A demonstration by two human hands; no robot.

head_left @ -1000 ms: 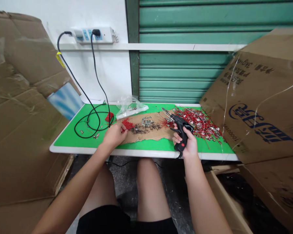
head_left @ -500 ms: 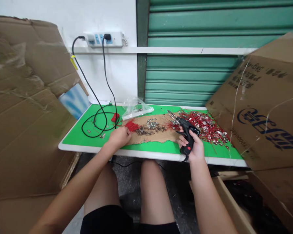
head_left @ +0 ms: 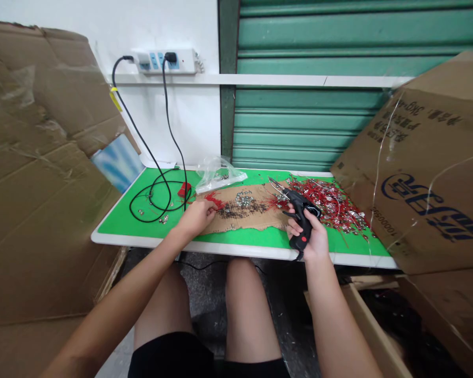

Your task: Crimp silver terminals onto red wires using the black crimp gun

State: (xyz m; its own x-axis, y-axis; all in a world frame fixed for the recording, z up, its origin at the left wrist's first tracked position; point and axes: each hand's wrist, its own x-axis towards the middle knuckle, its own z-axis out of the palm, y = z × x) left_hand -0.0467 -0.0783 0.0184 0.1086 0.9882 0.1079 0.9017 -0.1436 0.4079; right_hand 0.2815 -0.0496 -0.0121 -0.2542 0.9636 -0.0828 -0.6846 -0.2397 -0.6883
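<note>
Two hands work at the green table (head_left: 118, 223): the right hand (head_left: 313, 236) grips a black glue gun (head_left: 300, 215) near the front edge. Left hand (head_left: 195, 216) pinches small red pieces (head_left: 215, 199) on the cardboard strip (head_left: 248, 212), beside a red-and-silver pile (head_left: 331, 202).

It looked like a small makeshift workshop or storeroom: a green roller shutter (head_left: 339, 94) stood behind a green-topped work table (head_left: 118, 223), flattened cardboard boxes (head_left: 43, 173) leaned on both sides, and a power strip (head_left: 167, 60) hung on the white wall
</note>
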